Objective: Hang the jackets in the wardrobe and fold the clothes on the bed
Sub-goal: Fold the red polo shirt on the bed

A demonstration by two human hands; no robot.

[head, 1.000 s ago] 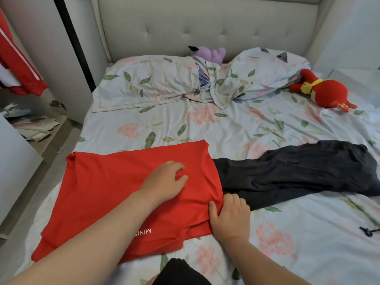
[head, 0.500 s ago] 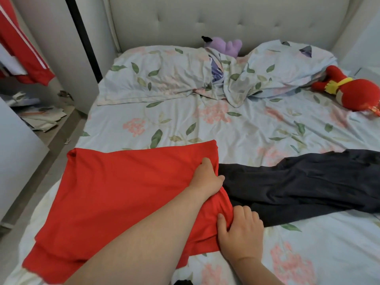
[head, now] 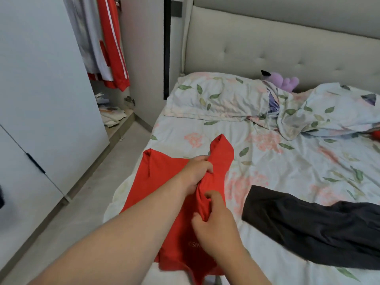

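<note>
"Red shirt (head: 156, 182), item one: position?"

"Lower centre of frame, on the near left corner of the bed (head: 267, 161). Flat on the left; the right side is gathered into a ridge that ends in a peak pointing toward the pillow (head: 216, 95)."

"Hands?"

"Left hand (head: 195, 171): fingers curled round the upper part of the ridge. Right hand (head: 213, 229): thumb and fingers pinching the same ridge lower down. Both grasp the shirt."

"Obstructions?"

"The left forearm crosses from the lower left over the shirt's near portion and hides it. The right hand covers part of some white lettering printed on the cloth, which cannot be read."

"Item two?"

"Dark garment (head: 308, 229), lower right, spread on the floral sheet just beside the shirt, with a strip of sheet between them."

"Other bed contents?"

"Crumpled floral bedding (head: 329, 112), upper right. Purple plush toy (head: 285, 81) behind it, against the padded headboard (head: 287, 52). A red sliver at the right edge, too little showing to tell what it is."

"Left of frame?"

"Wardrobe, white door (head: 41, 79) open. Inside, at upper left, a red jacket (head: 111, 48) with white stripes hangs beside a pale garment (head: 88, 38). Loose papers (head: 111, 116) on the wardrobe floor below. A strip of bare floor (head: 92, 182) lies between wardrobe and bed."
</note>
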